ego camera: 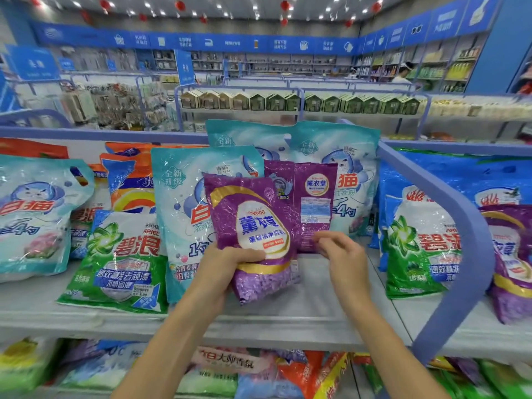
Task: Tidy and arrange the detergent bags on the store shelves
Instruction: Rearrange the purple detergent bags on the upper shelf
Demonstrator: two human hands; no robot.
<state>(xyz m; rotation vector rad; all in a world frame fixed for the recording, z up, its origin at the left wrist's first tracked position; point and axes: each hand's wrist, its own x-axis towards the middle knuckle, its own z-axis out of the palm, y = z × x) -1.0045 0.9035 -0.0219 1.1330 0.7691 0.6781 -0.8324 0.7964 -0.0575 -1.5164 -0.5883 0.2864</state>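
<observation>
Nearest me, the left hand [230, 263] grips a purple detergent bag [253, 226], tilted at the middle of the grey shelf [316, 309]. To its right, the right hand [342, 251] curls its fingers at the bottom edge of a second purple bag [313, 197] standing just behind; whether they pinch it I cannot tell.

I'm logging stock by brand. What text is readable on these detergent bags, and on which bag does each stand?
"白猫": far-left teal bag.
"全新升级": centre teal bag.
"碧浪": green bag.
"薰衣草": round label on the rear purple bag.
"猫": right teal bag.
Front purple bag, gripped by the left hand: print too blurred.
Price stickers and aisle signs: unreadable.
</observation>
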